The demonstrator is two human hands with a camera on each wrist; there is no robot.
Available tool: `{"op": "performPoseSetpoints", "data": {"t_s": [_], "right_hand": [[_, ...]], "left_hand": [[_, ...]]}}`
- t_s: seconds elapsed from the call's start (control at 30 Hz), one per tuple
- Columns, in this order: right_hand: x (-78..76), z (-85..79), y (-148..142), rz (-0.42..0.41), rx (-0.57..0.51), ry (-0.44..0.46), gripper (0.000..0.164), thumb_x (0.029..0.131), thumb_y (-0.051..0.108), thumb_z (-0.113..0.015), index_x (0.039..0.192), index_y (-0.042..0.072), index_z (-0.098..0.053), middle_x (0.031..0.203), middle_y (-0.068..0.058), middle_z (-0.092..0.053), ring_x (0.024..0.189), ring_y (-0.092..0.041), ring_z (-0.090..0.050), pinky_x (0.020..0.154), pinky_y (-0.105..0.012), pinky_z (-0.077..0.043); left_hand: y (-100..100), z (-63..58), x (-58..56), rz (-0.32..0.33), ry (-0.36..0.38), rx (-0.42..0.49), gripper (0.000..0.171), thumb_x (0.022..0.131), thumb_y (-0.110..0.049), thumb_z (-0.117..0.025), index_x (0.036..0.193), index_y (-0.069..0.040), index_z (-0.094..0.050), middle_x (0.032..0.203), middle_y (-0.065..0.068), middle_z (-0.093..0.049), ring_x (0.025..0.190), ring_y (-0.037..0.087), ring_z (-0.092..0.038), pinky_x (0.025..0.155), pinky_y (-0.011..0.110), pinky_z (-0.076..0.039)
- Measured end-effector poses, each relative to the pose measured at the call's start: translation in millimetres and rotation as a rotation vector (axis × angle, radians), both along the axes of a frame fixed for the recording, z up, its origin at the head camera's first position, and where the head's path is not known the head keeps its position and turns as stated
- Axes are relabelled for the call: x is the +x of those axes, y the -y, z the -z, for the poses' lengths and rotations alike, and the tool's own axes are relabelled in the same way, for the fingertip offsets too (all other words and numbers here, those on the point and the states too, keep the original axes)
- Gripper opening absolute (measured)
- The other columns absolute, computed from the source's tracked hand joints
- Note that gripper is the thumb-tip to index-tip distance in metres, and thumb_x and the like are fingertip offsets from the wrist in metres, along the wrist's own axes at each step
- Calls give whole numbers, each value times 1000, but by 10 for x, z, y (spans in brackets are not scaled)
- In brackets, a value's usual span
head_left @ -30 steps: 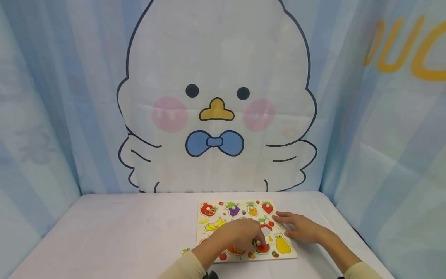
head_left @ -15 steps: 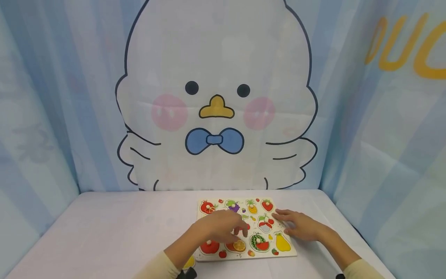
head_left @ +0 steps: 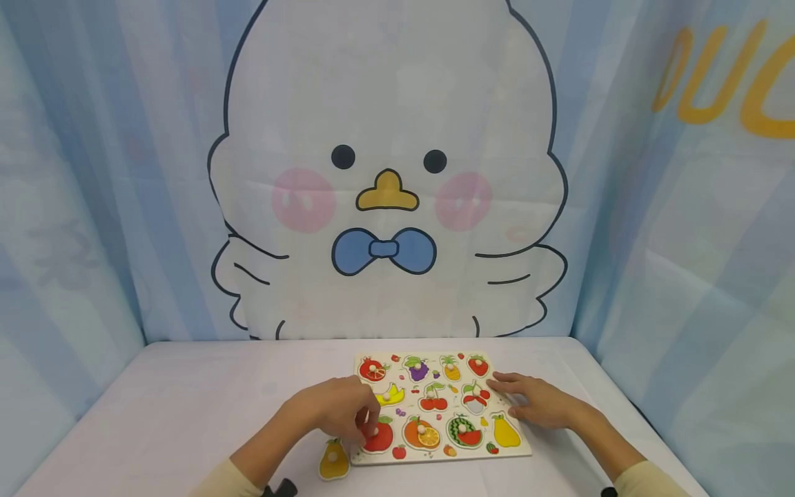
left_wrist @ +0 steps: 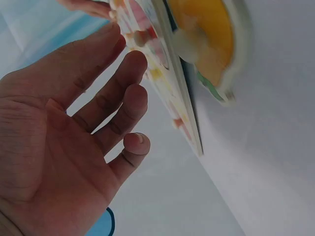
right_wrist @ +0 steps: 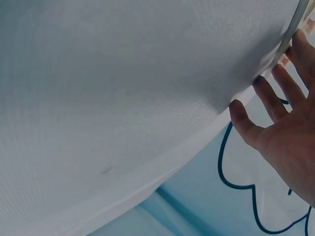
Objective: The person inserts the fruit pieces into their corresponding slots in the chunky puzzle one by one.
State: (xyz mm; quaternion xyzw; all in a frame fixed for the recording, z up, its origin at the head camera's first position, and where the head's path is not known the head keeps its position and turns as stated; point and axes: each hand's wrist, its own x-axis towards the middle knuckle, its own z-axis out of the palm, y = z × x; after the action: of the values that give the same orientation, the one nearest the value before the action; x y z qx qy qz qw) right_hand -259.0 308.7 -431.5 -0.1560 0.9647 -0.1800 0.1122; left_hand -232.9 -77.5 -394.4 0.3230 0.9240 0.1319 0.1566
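Note:
A wooden fruit puzzle board point(head_left: 520, 449) lies on the table. My left hand point(head_left: 335, 411) hovers over its left edge by the apple piece point(head_left: 380, 439), fingers loosely bent. In the left wrist view, that hand point(left_wrist: 64, 132) holds nothing between its thumb and fingers. Just off the board's lower left corner, a yellow pear piece point(head_left: 334, 462) with a round knob lies on the table. The pear-shaped spot point(head_left: 506, 432) on the board shows yellow without a knob. My right hand point(head_left: 537, 402) rests with spread fingers at the board's right edge.
Knobbed pieces such as the watermelon point(head_left: 464, 431), orange point(head_left: 419, 432) and grapes point(head_left: 417, 368) sit in the board. A white cloth covers the table point(head_left: 205, 407). Behind it hangs a curtain point(head_left: 385, 304) printed with a cartoon duck.
From over the watermelon piece, my left hand has drawn back leftward across the board to its left edge. The pear piece beside the board is now uncovered. My right hand stays in place.

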Motion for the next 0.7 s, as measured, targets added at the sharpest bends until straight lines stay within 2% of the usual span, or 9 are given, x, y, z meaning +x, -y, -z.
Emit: {"op": "performPoseSetpoints", "data": {"t_s": [0.23,0.43,0.57,0.7], "right_hand": [[-5,7,-5,2,8,-3,57,85,19,-71,139,24,-52,149,-4,-41,135,-41,-35,103,-66,-27],[-13,2,-1,-1,8,-10,56,85,18,-71,138,23,-53,149,-4,-41,135,-40,-35,104,-64,-28],[-21,2,1,9,8,-7,57,85,19,-72,138,24,-53,149,-4,-41,135,-40,-35,103,-65,-28],[-15,7,6,16,-1,1,57,84,18,-72,138,24,-53,149,-4,-42,135,-41,-35,103,-65,-28]], "left_hand": [[204,32,60,-62,60,-53,20,71,-27,-84,65,-28,-65,65,-10,-59,62,8,-51,59,24,-44],[295,46,97,-111,106,-81,20,70,-25,-85,66,-26,-66,66,-9,-59,63,9,-52,61,24,-46],[313,64,113,-110,119,-79,19,71,-21,-85,67,-26,-67,66,-9,-59,63,9,-52,61,23,-46],[308,66,125,-81,126,-73,18,72,-18,-84,68,-25,-68,65,-9,-60,61,8,-52,61,21,-47]]}}
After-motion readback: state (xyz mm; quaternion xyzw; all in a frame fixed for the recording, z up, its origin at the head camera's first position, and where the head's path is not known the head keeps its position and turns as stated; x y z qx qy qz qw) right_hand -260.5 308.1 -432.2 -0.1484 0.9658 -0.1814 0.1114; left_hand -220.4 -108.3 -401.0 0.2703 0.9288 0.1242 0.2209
